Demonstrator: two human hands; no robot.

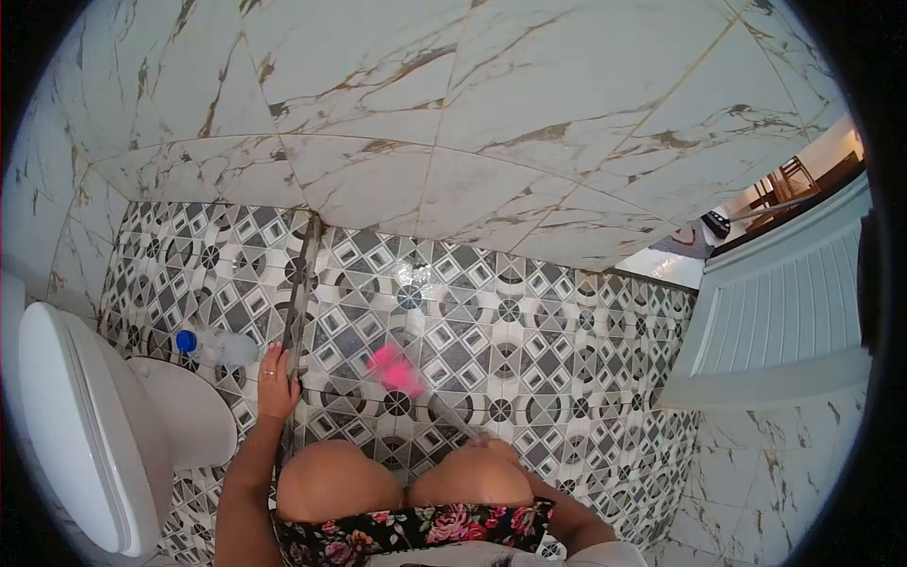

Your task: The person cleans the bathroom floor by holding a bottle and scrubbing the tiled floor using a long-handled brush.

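Note:
A brush with a pink head (pixel 397 369) and a pale handle is over the patterned tile floor (pixel 557 331). My right hand (pixel 493 446), beside my right knee, is closed round the end of that handle. The pink head looks blurred. On the left, my left hand (pixel 275 378) rests with its fingers stretched out at the dark raised strip (pixel 304 283) across the floor; it holds nothing, and a ring shows on one finger. Just left of this hand lies a clear plastic bottle (pixel 227 348) with a blue cap, on its side.
A white toilet (pixel 90 425) stands at the left. Marbled wall tiles (pixel 378 85) rise along the far side. At the right is a pale door (pixel 784 293) beside an open doorway, with a wooden chair (pixel 792 180) beyond. My bent knees are low in the middle.

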